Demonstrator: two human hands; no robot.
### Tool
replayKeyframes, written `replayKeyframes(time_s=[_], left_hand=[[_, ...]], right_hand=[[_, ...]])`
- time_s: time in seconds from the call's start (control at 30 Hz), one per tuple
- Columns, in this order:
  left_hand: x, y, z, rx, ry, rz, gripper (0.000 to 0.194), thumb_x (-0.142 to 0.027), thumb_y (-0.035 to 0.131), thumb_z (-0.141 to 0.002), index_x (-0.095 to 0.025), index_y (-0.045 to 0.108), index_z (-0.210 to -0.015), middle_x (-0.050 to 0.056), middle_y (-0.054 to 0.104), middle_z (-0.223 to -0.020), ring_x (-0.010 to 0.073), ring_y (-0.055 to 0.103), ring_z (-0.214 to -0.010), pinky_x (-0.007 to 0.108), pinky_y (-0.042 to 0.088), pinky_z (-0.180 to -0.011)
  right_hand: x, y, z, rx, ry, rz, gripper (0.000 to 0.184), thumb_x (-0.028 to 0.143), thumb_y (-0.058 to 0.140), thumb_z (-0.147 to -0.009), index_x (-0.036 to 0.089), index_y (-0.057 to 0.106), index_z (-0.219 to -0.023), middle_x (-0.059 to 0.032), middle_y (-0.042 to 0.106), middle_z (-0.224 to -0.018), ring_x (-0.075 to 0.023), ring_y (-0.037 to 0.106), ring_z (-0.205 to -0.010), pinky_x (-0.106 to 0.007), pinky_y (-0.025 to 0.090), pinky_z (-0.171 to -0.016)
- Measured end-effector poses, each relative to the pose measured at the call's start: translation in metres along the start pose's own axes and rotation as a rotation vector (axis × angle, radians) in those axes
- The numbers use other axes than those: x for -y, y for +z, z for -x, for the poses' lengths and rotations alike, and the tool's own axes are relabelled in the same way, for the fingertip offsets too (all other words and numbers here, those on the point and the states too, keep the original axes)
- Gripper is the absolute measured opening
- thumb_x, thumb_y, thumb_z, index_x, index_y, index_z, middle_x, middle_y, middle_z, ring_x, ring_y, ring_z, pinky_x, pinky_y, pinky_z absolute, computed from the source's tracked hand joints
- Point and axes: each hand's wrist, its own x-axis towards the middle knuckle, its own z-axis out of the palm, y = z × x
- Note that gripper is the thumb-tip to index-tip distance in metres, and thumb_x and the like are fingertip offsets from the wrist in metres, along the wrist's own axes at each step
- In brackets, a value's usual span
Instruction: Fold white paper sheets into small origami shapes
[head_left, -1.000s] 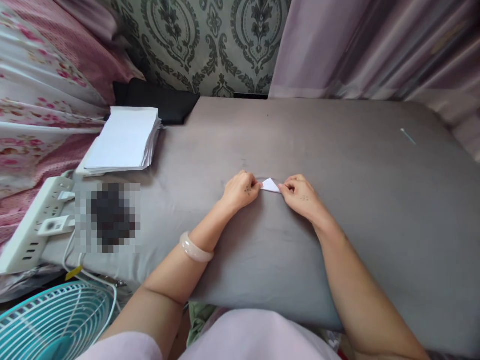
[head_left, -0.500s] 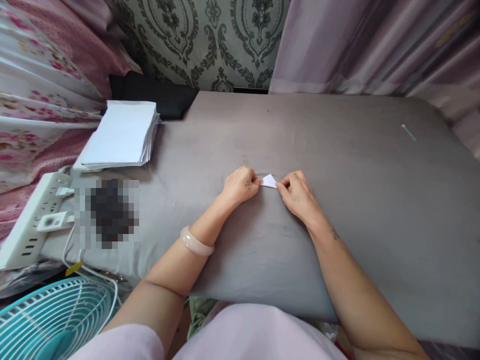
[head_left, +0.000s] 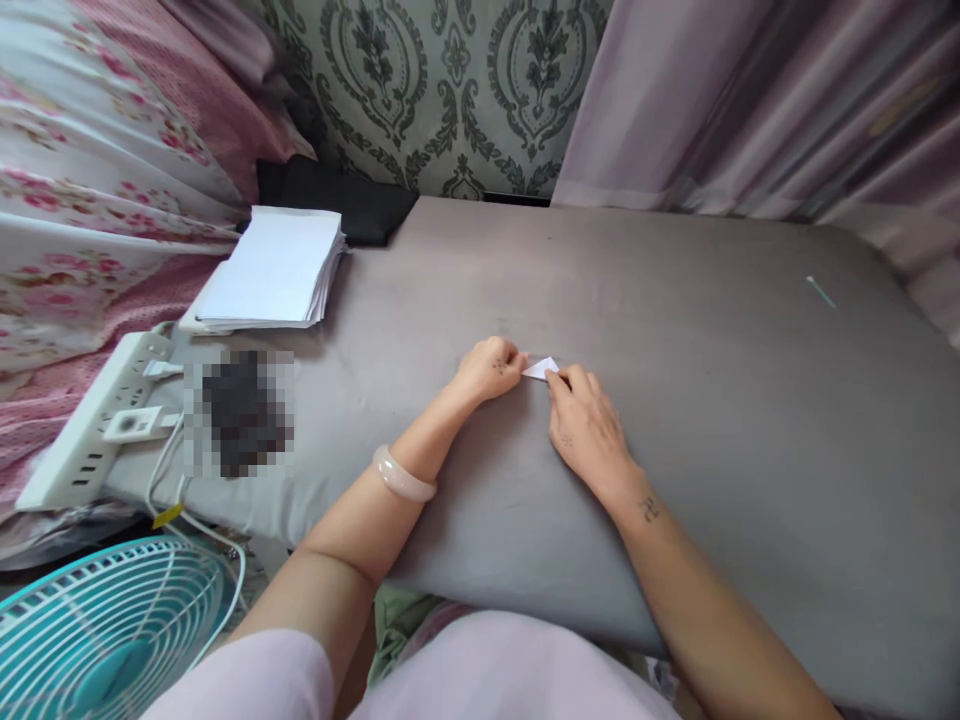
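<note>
Soft, even, moderately bright light; faint shadow below the left hand (head_left: 489,368); 1 pixelated patch (head_left: 244,412) at left; wide-angle stretching toward the edges, mauve curtain (head_left: 720,100) dim and blurry

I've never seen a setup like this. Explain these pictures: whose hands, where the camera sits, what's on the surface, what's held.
There's no machine: these are a person's own bare hands. Every picture comes from one camera worn on the head, looking forward and down, so the arms reach in from the bottom.

Between the hands is a small folded white paper. The right hand pinches its right side; the left hand, on the arm with the pale bangle, has its fingertips at the left corner, too small to tell how firmly.

On the grey cloth also lie a stack of white sheets, something flat and black behind it, and a thin stick at far right. A pixelated patch hides something on the left.
</note>
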Motion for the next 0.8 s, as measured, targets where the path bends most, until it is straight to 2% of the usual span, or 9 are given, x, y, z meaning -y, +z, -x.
replayKeyframes(time_s=[0.07, 0.13, 0.33, 0.53, 0.67, 0.8], left_hand=[[0.002, -0.004, 0.002, 0.016, -0.014, 0.061, 0.038, -0.035, 0.043, -0.087, -0.013, 0.071, -0.074, 0.001, 0.049, -0.051, 0.0135, 0.046, -0.053, 0.026, 0.034, -0.057], [0.003, -0.007, 0.005, 0.027, -0.014, 0.082, 0.037, -0.034, 0.045, -0.085, -0.011, 0.071, -0.072, -0.001, 0.045, -0.049, 0.0118, 0.042, -0.051, 0.025, 0.031, -0.054], [0.003, -0.006, 0.009, 0.031, -0.009, 0.102, 0.028, -0.037, 0.058, -0.078, -0.013, 0.072, -0.077, 0.0, 0.055, -0.059, 0.0115, 0.045, -0.057, 0.023, 0.031, -0.056], [-0.001, 0.002, 0.006, -0.012, -0.077, 0.024, 0.025, -0.036, 0.059, -0.079, -0.015, 0.072, -0.082, 0.005, 0.064, -0.068, 0.0147, 0.052, -0.063, 0.025, 0.036, -0.058], [-0.006, 0.003, 0.006, -0.02, -0.099, -0.018, 0.022, -0.032, 0.059, -0.079, -0.016, 0.072, -0.081, 0.008, 0.068, -0.074, 0.0179, 0.058, -0.067, 0.028, 0.04, -0.062], [-0.007, 0.001, 0.004, -0.003, -0.111, -0.024, 0.022, -0.033, 0.058, -0.078, -0.016, 0.072, -0.081, 0.01, 0.068, -0.075, 0.0209, 0.061, -0.07, 0.03, 0.043, -0.064]], right_hand=[[0.0, -0.002, -0.001, 0.004, 0.012, 0.003, 0.04, 0.01, 0.033, -0.09, 0.013, 0.058, -0.122, -0.0153, 0.059, -0.106, -0.0272, 0.052, -0.096, -0.038, 0.043, -0.075], [-0.001, -0.003, -0.002, 0.011, 0.024, -0.014, 0.04, 0.01, 0.034, -0.09, 0.014, 0.059, -0.121, -0.0139, 0.059, -0.107, -0.0257, 0.052, -0.098, -0.036, 0.043, -0.075], [-0.004, -0.003, -0.003, 0.025, 0.027, -0.06, 0.039, 0.01, 0.034, -0.091, 0.014, 0.059, -0.121, -0.012, 0.058, -0.108, -0.0231, 0.051, -0.099, -0.033, 0.042, -0.08], [0.0, -0.005, -0.003, 0.035, 0.046, -0.019, 0.039, 0.01, 0.033, -0.091, 0.016, 0.057, -0.121, -0.0125, 0.058, -0.105, -0.0242, 0.05, -0.098, -0.034, 0.04, -0.074], [0.004, -0.007, -0.003, 0.037, 0.06, 0.006, 0.034, 0.02, 0.036, -0.094, 0.017, 0.057, -0.121, -0.0127, 0.058, -0.104, -0.0245, 0.051, -0.095, -0.034, 0.04, -0.071], [0.006, -0.007, -0.002, 0.026, 0.039, 0.036, 0.04, 0.03, 0.041, -0.094, 0.019, 0.05, -0.132, -0.0118, 0.057, -0.107, -0.0244, 0.05, -0.093, -0.035, 0.04, -0.074]])
